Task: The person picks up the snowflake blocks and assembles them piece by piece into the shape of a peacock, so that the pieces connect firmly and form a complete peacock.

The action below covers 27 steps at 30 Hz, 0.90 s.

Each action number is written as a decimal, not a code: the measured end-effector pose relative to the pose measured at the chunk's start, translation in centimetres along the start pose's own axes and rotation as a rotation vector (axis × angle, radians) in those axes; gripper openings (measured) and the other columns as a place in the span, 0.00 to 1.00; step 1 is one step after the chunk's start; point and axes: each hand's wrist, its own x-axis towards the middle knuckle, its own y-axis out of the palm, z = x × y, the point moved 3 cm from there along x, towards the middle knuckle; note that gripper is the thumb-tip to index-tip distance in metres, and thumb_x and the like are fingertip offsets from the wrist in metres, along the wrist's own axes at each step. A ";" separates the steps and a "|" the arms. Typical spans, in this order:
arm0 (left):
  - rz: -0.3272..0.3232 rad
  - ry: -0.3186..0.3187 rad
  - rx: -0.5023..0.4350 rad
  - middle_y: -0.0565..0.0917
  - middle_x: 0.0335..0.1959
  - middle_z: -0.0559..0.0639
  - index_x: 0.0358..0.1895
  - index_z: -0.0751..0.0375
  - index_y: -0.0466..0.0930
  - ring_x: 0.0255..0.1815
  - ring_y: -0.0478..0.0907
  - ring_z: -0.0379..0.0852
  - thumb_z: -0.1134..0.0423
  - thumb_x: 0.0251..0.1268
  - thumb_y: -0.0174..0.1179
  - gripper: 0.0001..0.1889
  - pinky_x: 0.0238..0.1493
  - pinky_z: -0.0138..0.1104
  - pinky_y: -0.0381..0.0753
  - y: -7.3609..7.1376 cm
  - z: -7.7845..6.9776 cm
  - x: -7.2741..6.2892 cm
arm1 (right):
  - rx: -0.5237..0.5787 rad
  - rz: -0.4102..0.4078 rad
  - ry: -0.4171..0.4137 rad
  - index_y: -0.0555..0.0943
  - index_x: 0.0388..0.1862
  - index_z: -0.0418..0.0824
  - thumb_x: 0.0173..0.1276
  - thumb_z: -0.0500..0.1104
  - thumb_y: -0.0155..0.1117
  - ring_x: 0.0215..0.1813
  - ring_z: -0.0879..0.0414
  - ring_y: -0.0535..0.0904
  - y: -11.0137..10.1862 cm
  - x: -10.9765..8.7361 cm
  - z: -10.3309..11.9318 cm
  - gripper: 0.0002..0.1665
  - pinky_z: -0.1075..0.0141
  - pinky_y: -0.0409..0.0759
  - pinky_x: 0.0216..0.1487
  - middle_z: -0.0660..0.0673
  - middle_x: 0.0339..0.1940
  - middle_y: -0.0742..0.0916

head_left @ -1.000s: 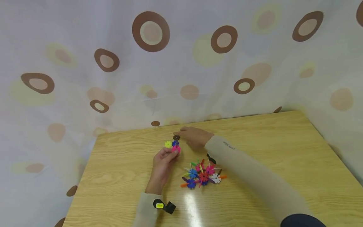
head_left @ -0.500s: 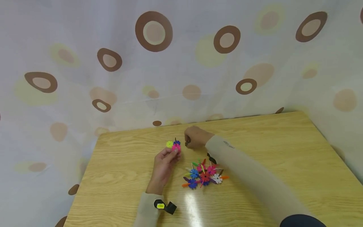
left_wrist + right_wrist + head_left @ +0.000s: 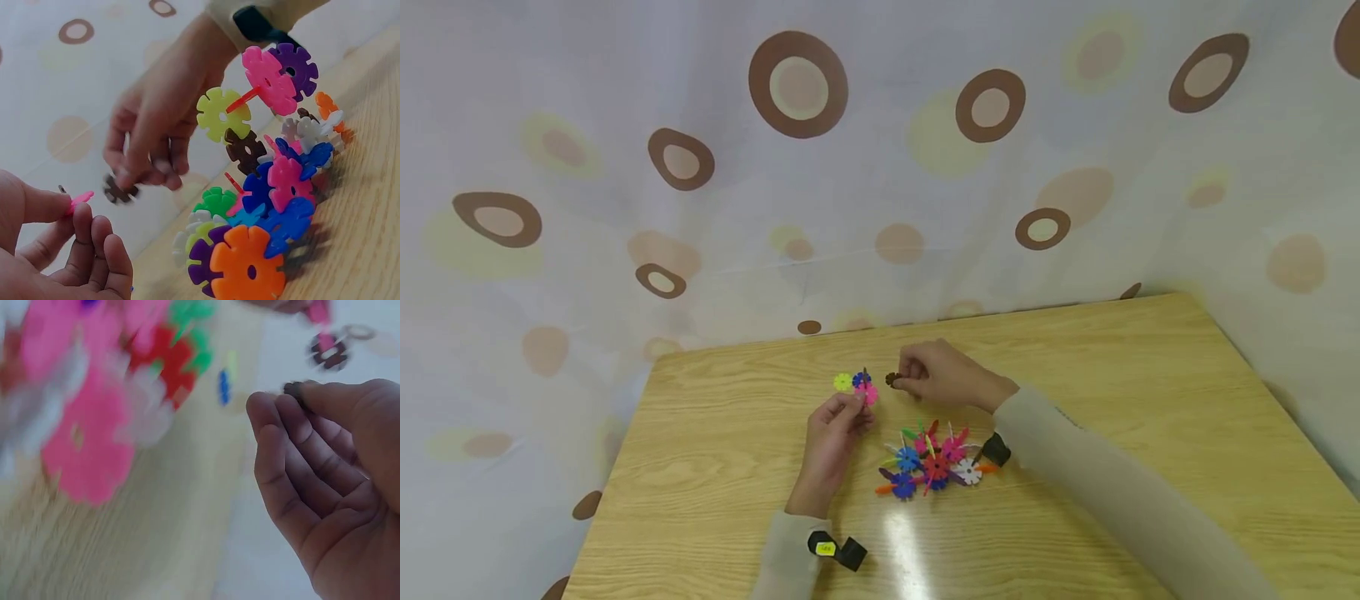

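My left hand (image 3: 831,442) pinches a pink snowflake disc (image 3: 869,394) between thumb and fingers. A brown snowflake disc (image 3: 329,351) is joined to the pink one, edge to edge across it, as the right wrist view shows. Between the thumb and fingertips of my right hand (image 3: 946,375) is a second brown snowflake disc (image 3: 119,189), held just right of the pink one and apart from it. On the table beyond the left fingertips are a yellow disc (image 3: 842,382) and a blue disc (image 3: 860,379).
A spiky cluster of joined snowflake discs (image 3: 936,465) in many colours stands on the wooden table (image 3: 715,475), nearer than the hands and to the right of the left forearm. A patterned curtain (image 3: 895,167) hangs along the table's back edge.
My right hand has picked the second brown disc off the table's far part and drawn it right and slightly nearer. The left hand stays nearly still with the pink disc.
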 end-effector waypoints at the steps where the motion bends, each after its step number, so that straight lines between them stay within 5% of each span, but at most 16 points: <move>1: -0.001 0.003 -0.005 0.86 0.36 0.45 0.35 0.52 0.83 0.42 0.85 0.41 0.67 0.85 0.57 0.13 0.51 0.33 0.89 0.0 0.0 0.0 | 0.018 0.000 -0.017 0.81 0.38 0.44 0.81 0.42 0.69 0.28 0.59 0.84 0.0 -0.4 0.5 0.09 0.67 0.82 0.34 0.45 0.30 0.90; 9: 0.003 0.009 -0.079 0.84 0.33 0.41 0.34 0.49 0.80 0.39 0.83 0.38 0.65 0.87 0.55 0.14 0.49 0.31 0.85 1.0 -0.4 -0.4 | -0.001 0.023 -0.094 0.75 0.37 0.46 0.85 0.43 0.64 0.23 0.66 0.73 1.2 -2.3 3.1 0.12 0.72 0.72 0.29 0.45 0.28 0.87; 17: -0.007 0.000 -0.113 0.83 0.29 0.40 0.30 0.50 0.76 0.36 0.81 0.37 0.66 0.86 0.54 0.17 0.46 0.30 0.82 1.5 -0.3 -0.8 | -0.088 -0.028 -0.090 0.74 0.34 0.47 0.85 0.43 0.64 0.21 0.67 0.69 1.9 -2.7 3.7 0.14 0.72 0.68 0.26 0.56 0.22 0.80; 27: -0.015 0.035 -0.149 0.77 0.29 0.41 0.30 0.51 0.73 0.35 0.77 0.39 0.68 0.86 0.51 0.18 0.45 0.30 0.79 2.2 0.3 -0.9 | -0.171 -0.035 -0.047 0.73 0.34 0.47 0.85 0.44 0.63 0.21 0.66 0.68 2.4 -2.9 4.1 0.15 0.72 0.66 0.26 0.56 0.21 0.79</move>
